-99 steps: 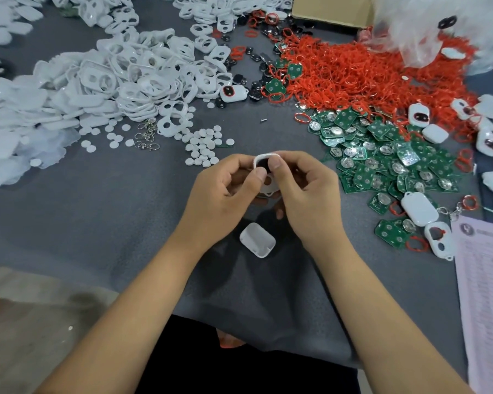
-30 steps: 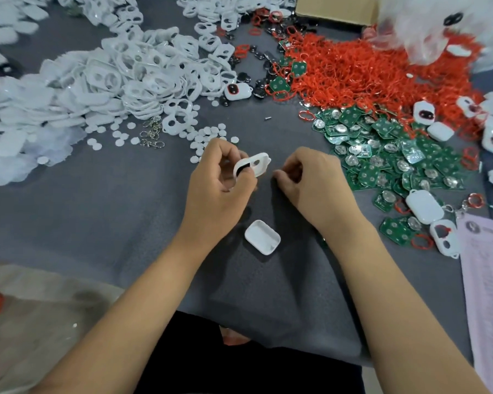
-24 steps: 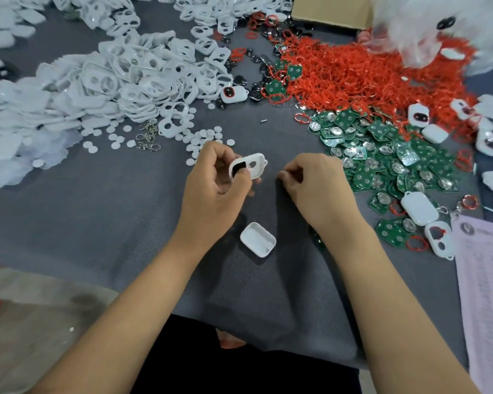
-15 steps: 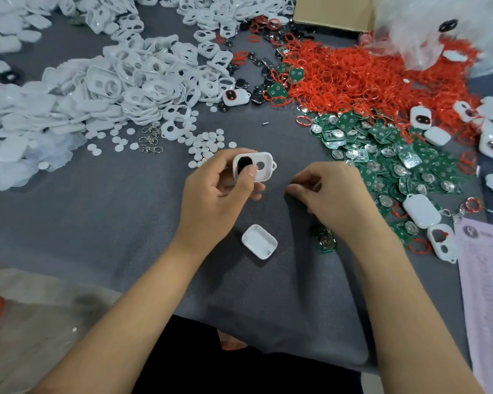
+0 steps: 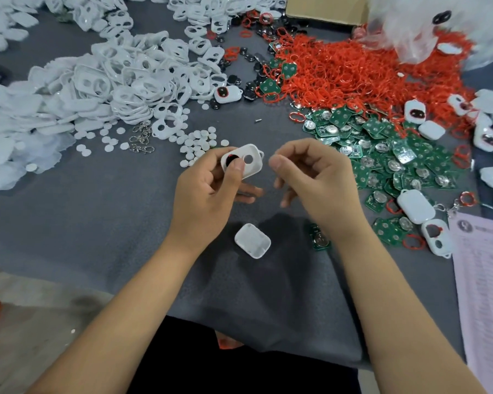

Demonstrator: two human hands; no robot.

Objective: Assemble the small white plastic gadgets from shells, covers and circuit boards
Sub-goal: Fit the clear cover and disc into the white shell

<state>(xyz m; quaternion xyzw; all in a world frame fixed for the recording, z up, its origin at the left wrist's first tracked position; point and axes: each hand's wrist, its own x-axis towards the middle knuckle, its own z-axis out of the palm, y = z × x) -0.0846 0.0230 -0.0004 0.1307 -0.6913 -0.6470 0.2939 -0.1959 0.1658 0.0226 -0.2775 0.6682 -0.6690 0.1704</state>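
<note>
My left hand point(image 5: 205, 194) holds a white cover point(image 5: 249, 163) with two holes above the grey cloth. Its thumb presses on the black, red-ringed button in the left hole; the right hole is empty. My right hand point(image 5: 319, 183) hovers just right of the cover, thumb against curled forefinger, and I see nothing between them. A white shell point(image 5: 252, 240) lies hollow side up on the cloth below my hands. A single green circuit board point(image 5: 319, 239) lies beside my right wrist.
White covers point(image 5: 111, 81) are heaped at left, with small white discs point(image 5: 199, 143) and metal clasps point(image 5: 141, 137) near them. Red rings point(image 5: 353, 75) and green boards point(image 5: 382, 149) spread at right. Finished gadgets point(image 5: 416, 206), a paper sheet point(image 5: 484, 280), a box point(image 5: 325, 9) and a bag point(image 5: 439, 24) border them.
Both hands held the cover together, then parted. My left hand turned its holed face up. My right hand dropped to the cloth, then rose beside the cover, uncovering the lone circuit board.
</note>
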